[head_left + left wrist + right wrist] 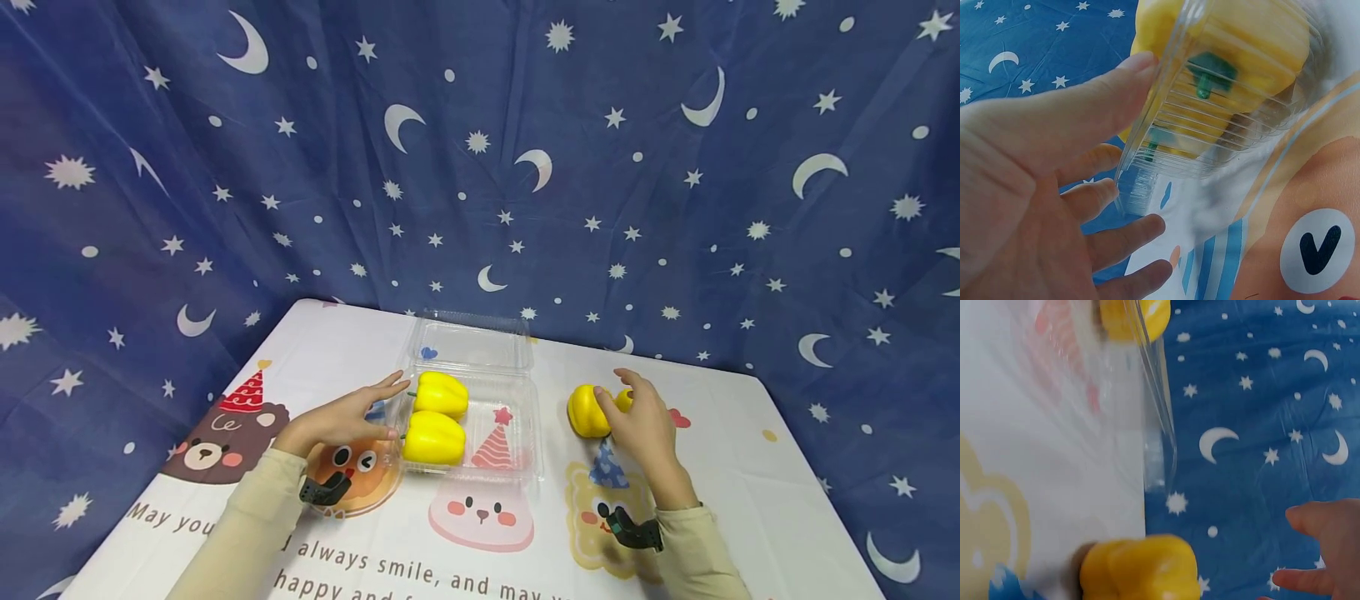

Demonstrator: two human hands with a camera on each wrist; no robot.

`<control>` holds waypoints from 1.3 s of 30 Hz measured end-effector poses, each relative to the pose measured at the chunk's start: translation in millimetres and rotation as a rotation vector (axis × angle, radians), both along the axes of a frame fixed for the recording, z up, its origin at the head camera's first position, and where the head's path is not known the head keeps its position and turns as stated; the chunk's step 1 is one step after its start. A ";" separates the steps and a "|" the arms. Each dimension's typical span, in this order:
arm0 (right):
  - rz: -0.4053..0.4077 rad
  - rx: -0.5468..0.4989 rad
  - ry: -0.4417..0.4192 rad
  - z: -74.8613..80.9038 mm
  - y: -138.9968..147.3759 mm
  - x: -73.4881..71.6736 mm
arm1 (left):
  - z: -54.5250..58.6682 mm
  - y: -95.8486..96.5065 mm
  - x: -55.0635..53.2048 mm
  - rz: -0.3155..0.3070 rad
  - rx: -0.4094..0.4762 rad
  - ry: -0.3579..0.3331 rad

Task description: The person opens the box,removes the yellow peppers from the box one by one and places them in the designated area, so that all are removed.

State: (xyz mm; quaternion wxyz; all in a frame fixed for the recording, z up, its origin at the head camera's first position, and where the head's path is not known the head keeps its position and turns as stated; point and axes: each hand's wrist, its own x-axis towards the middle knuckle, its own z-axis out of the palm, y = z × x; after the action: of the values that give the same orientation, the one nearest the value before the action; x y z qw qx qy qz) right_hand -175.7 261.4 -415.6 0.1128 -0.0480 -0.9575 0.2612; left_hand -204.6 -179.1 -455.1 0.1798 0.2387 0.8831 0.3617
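Two yellow bell peppers, a rear one (441,394) and a front one (434,438), lie side by side in the left half of a clear plastic clamshell box (517,433). Their green stems point left. My left hand (348,418) is at the box's left side, thumb and fingers extended; in the left wrist view its thumb (1104,100) meets the rim. On the right, my right hand (637,425) reaches over another yellow pepper (587,411) and one more (624,400), partly hidden behind its fingers. In the right wrist view the fingers (1316,550) are spread, apart from the visible pepper (1141,569).
The box's clear lid (472,343) lies folded back toward a blue curtain (480,167) with moons and stars. A white tablecloth (735,467) with cartoon faces and lettering covers the table. Each wrist wears a black strap (326,489).
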 end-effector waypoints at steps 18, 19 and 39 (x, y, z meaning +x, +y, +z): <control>0.152 -0.062 0.078 -12.7 -51.4 4.3 | 2.4 -0.2 0.1 -0.003 0.008 -0.008; 0.165 -0.061 0.085 -13.1 -53.7 5.1 | 2.1 -0.2 0.3 -0.001 0.008 -0.011; 0.471 -0.112 0.106 -29.1 -97.9 15.6 | 2.3 0.3 1.2 0.006 0.003 -0.013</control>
State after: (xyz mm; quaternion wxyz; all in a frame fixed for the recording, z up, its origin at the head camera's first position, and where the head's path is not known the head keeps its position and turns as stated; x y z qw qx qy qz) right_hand -160.1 163.5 -444.7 0.0960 0.1840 -0.9190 0.3352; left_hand -203.5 -178.8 -452.8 0.1841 0.2341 0.8820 0.3653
